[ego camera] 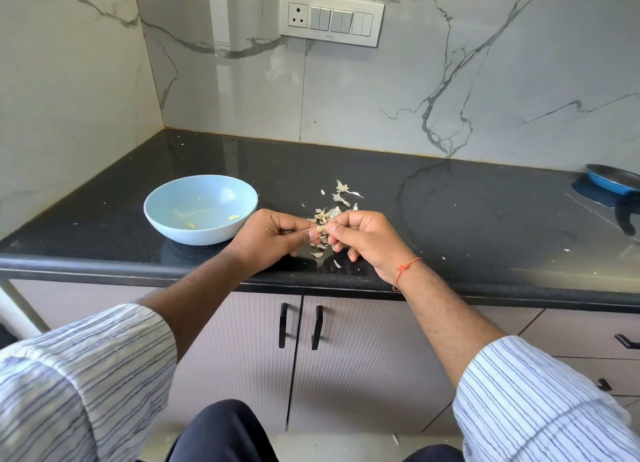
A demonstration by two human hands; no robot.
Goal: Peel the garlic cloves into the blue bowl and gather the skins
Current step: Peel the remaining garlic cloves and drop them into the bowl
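Together, curled fingers point(313, 235) pinch clove point(322, 228).

A shiny black counter point(433, 198) is holding a blue bowl point(173, 226) on the left, a little heap of garlic skins point(341, 198) beside it, and a blue pan point(611, 179) far right.

I'm facing a glossy black countertop point(433, 198) set in a corner of grey-veined marble walls point(485, 81) — a white switch panel point(331, 18) is mounted above. Beneath me are pale ribbed cabinet doors point(346, 357) with black handles point(283, 325), and a tiled floor.
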